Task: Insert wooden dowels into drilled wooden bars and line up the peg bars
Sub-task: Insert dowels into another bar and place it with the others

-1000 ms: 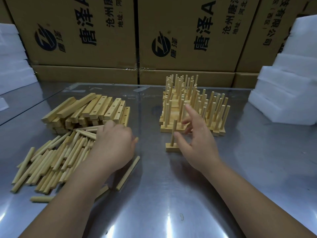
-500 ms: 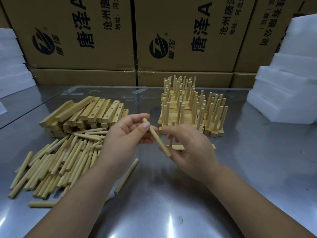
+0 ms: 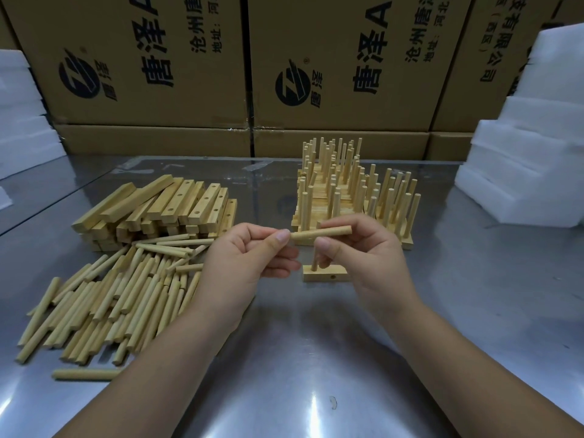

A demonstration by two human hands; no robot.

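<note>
I see the thumb and forefinger tips of the L hand pinching one end of a dowel. The R hand curls its fingers round the other half, thumb underneath. So both hands grip the same dowel, held approx. level in the air just above the short bar. That bar lies flat on the steel table, btwn the two hands, w/ one peg standing upright near its left end. A small hole shows on its near side face; its right end is hidden behind the R hand. Just beyond the bar stand the finished peg bars, lined up in rows, pegs pointing up. Well to the left of the bar sits a stack of drilled bars, and in front of that stack a spread of loose dowels. Far behind the bar are cardboard boxes w/ printed lettering, and white foam blocks rise at far right and far left. Both forearms enter from the bottom edge.
</note>
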